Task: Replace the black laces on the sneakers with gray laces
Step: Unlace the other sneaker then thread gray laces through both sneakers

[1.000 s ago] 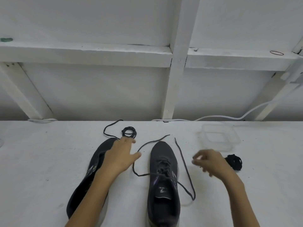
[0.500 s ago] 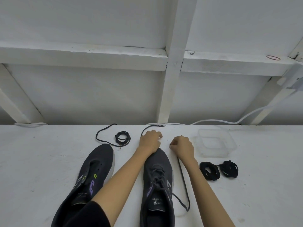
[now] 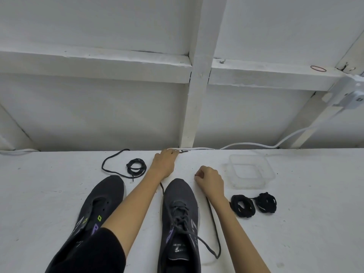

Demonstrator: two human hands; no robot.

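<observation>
Two dark grey sneakers stand toe-away on the white table. The left sneaker (image 3: 102, 201) has bare eyelets. The right sneaker (image 3: 180, 217) is laced with a dark lace (image 3: 213, 223) whose two ends run forward past its toe. My left hand (image 3: 164, 164) reaches to the table's far edge and pinches one lace end there. My right hand (image 3: 210, 179), right of the toe, pinches the other lace end. A loose dark lace (image 3: 136, 167), partly coiled, lies beyond the left sneaker. Two coiled black lace bundles (image 3: 253, 204) lie to the right.
A clear plastic container (image 3: 250, 171) stands at the back right of the table. A white cable (image 3: 246, 144) runs along the table's far edge below a white framed wall. My black sleeve (image 3: 94, 253) covers the left sneaker's heel.
Both hands moved forward from beside the sneakers to beyond the right sneaker's toe, drawing its lace ends out straight. The left hand then stretched on to the table's far edge.
</observation>
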